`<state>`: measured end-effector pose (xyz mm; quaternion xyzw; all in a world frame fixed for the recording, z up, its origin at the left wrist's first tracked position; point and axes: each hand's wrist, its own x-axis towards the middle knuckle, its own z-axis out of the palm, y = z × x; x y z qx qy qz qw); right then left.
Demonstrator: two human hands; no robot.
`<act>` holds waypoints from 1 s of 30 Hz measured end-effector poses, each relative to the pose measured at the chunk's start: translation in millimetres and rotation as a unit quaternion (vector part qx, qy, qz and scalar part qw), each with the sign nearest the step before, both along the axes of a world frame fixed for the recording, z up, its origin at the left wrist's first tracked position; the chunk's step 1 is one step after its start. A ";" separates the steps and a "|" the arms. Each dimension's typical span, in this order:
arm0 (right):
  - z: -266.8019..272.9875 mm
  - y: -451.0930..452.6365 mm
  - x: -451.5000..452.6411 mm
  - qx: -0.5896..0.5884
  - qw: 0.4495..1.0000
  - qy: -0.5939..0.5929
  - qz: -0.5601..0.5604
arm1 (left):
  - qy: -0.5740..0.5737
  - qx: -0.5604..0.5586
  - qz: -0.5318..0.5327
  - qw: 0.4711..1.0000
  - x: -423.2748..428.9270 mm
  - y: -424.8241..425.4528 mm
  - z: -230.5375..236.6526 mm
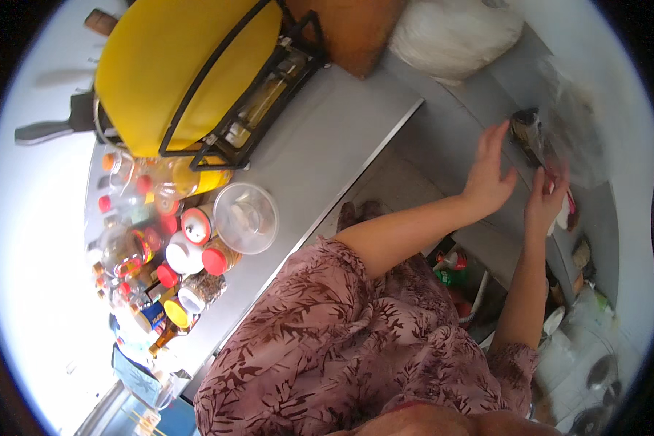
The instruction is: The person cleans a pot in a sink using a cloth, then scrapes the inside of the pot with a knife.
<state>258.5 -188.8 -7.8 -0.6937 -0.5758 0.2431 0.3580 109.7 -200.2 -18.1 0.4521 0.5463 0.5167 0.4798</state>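
Note:
My left hand [488, 182] reaches over the grey ledge at the right with its fingers apart and holds nothing. Just beyond its fingertips lies a dark, shiny object [526, 133], partly under clear film; its kind cannot be told. My right hand [546, 204] is beside it, thumb and fingers around a slim red and white item [569, 204]. Whether they grip it is unclear, as the fingertips are blurred. A crumpled clear plastic bag [577, 131] rises beside both things, against the wall.
A grey worktop [327, 136] on the left bears a yellow cutting board [180, 71] in a black rack, a clear plastic tub [246, 218], and many jars and bottles. A white plastic bag [458, 38] sits at the top. Bottles [453, 267] stand low between my arms; clear lids [599, 370] lie at lower right.

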 end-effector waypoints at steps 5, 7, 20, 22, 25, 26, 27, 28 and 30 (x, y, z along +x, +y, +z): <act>-35.7 -23.3 14.8 -0.023 0.999 0.031 0.024 | 0.087 -0.066 0.016 0.994 -34.9 -32.9 -44.2; -44.9 -31.9 14.4 -0.061 0.994 0.014 0.086 | 0.064 -0.121 0.019 0.990 -62.5 -43.7 -44.4; -97.8 -60.6 7.2 -0.129 0.970 0.041 0.204 | 0.114 -0.184 0.245 0.945 -196.9 -157.3 -37.2; -106.4 -57.3 1.2 -0.119 0.966 0.058 0.223 | 0.085 -0.207 0.291 0.930 -203.5 -170.1 -25.2; -105.5 -46.8 -16.9 -0.125 0.957 0.071 0.250 | 0.072 -0.177 0.317 0.929 -218.1 -185.1 -23.2; -103.6 -42.7 -25.6 -0.139 0.954 0.068 0.258 | 0.057 -0.174 0.323 0.929 -221.6 -187.5 -23.4; -99.4 -36.2 -34.4 -0.133 0.955 0.065 0.256 | 0.053 -0.168 0.320 0.931 -223.1 -184.0 -21.4; -90.2 -27.5 -48.6 -0.137 0.947 0.078 0.281 | 0.048 -0.159 0.316 0.934 -227.5 -180.6 -18.7; -70.7 -5.1 -77.8 -0.135 0.940 0.086 0.301 | 0.039 -0.143 0.306 0.940 -235.0 -173.2 -19.4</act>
